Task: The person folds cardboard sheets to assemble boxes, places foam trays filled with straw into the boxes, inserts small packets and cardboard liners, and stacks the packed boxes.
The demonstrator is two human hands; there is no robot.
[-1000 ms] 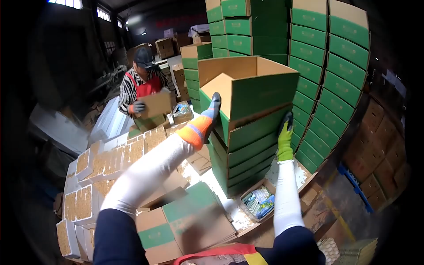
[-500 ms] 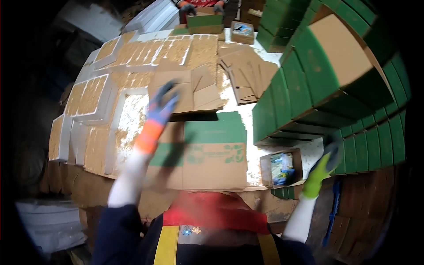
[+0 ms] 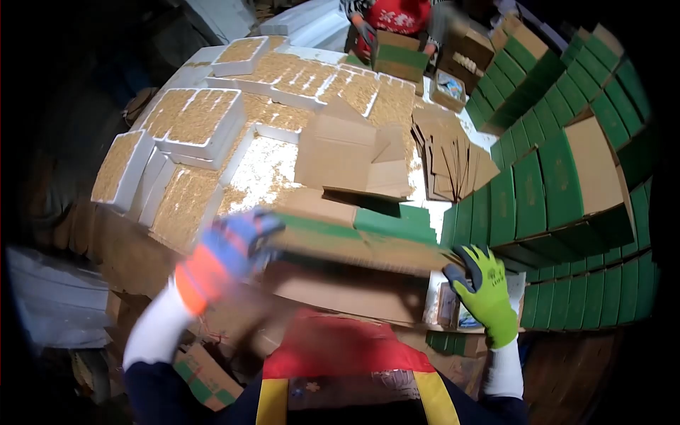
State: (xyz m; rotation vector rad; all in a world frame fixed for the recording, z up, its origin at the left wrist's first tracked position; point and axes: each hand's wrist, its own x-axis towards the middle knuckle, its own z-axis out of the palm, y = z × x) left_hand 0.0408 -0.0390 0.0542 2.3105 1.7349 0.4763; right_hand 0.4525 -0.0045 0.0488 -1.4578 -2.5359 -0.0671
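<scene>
A flattened cardboard carton (image 3: 375, 255), brown with a green band, is raised and tilted in front of me, somewhat blurred. My left hand (image 3: 227, 248), in a purple and orange glove, is closed at the carton's left end, its fingers smeared by motion. At the right end, my right hand (image 3: 485, 287) in a lime green glove with grey fingertips pinches the edge. Below it, a plain brown cardboard panel (image 3: 340, 290) lies close to my red apron. An open-flapped carton (image 3: 340, 156) stands just beyond.
White trays (image 3: 195, 120) with a tan, grainy filling cover the left side. Folded cardboard pieces (image 3: 453, 156) lie behind. Green cartons (image 3: 552, 191) stand in rows at right. A small box of packets (image 3: 439, 304) is beside my right hand. Across the table, a person handles a green-brown carton (image 3: 400, 57).
My left hand has come down and toward me onto the carton's left end. My right hand has moved left to its right end. The carton has tilted up, and the camera view has shifted.
</scene>
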